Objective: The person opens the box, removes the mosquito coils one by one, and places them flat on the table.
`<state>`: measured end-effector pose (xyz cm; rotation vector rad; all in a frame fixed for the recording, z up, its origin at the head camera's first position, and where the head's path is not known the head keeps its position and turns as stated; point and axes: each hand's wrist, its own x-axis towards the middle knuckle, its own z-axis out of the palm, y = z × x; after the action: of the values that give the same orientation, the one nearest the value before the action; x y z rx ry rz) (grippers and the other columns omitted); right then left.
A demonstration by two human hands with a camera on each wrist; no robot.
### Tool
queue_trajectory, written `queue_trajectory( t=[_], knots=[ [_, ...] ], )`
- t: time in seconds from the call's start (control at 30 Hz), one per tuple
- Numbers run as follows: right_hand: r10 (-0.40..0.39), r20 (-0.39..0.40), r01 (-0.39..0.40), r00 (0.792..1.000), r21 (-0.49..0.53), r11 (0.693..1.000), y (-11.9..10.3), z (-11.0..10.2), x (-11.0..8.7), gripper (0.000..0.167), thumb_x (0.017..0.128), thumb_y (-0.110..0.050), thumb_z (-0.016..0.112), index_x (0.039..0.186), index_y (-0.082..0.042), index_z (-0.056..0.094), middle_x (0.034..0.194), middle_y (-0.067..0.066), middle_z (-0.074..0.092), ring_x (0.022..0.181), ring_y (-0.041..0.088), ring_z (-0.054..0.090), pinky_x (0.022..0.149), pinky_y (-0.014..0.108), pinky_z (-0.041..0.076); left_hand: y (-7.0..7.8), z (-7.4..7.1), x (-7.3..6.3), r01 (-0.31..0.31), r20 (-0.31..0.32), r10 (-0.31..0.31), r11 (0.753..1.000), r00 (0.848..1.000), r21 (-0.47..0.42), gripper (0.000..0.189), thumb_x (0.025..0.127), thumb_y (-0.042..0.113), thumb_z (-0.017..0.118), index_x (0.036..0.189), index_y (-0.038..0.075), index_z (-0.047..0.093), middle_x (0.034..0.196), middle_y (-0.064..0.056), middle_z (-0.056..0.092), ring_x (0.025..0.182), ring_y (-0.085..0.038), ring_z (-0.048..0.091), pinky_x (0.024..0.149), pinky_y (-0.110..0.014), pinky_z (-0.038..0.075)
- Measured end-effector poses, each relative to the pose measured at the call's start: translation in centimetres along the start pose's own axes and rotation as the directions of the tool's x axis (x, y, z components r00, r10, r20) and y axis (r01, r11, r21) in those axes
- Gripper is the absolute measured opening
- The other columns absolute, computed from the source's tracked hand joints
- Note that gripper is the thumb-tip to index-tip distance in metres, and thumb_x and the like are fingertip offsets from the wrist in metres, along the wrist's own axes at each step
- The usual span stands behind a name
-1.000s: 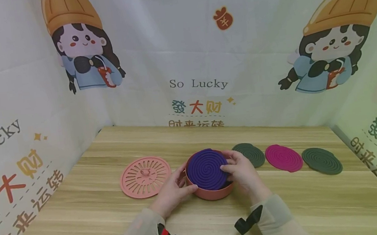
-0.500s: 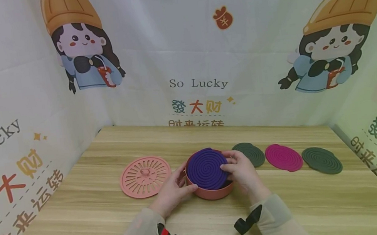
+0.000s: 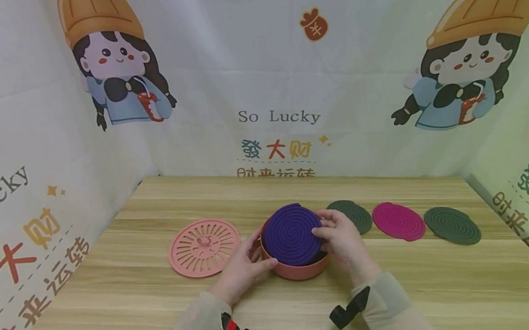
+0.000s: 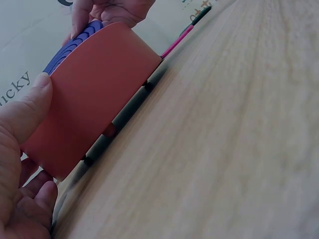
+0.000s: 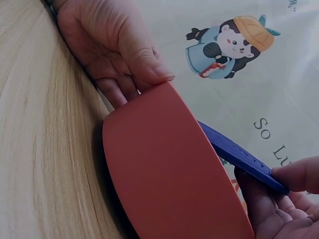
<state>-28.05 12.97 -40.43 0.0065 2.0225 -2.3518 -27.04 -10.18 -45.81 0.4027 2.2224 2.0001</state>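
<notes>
The left hand (image 3: 241,270) grips a matte coral round box (image 3: 301,271); the right hand (image 3: 342,239) pinches a matte dark-blue spiral disc (image 3: 293,235) by one edge, so it could slip.

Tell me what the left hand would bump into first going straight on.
The orange-red pot: the left hand is holding its side. Past that, probably the purple coiled mat, though depth is unclear.

blue disc (image 5: 240,156) between right fingers (image 5: 258,200)
</notes>
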Motion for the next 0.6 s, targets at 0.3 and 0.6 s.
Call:
queue_trajectory(
  t=[0.3, 0.6],
  knots=[
    [0.02, 0.001, -0.02, 1.0, 0.098, 0.995, -0.1, -0.4, 0.2, 0.053, 0.089, 0.011, 0.051, 0.14, 0.009, 0.037, 0.09, -0.002, 0.066, 0.068, 0.006, 0.064, 0.057, 0.017, 0.055, -0.2, -0.2, 0.1, -0.007, 0.002, 0.007, 1.0, 1.0, 0.009, 0.087, 0.08, 0.017, 0.079, 0.152, 0.015, 0.03, 0.152, -0.011, 0.034, 0.139, -0.027, 0.031, 0.115, -0.038, 0.028],
    [0.056, 0.023, -0.059, 0.998, 0.215, 0.975, -0.3, -1.6, 0.3, 0.054, 0.091, 0.012, 0.046, 0.143, 0.009, 0.03, 0.088, -0.005, 0.066, 0.071, 0.005, 0.064, 0.06, 0.016, 0.055, -0.2, 0.0, 0.1, -0.022, 0.0, 0.022, 1.0, 1.0, 0.014, 0.085, 0.08, 0.019, 0.08, 0.151, 0.013, 0.032, 0.15, -0.012, 0.038, 0.138, -0.027, 0.035, 0.114, -0.037, 0.03]
  ],
)
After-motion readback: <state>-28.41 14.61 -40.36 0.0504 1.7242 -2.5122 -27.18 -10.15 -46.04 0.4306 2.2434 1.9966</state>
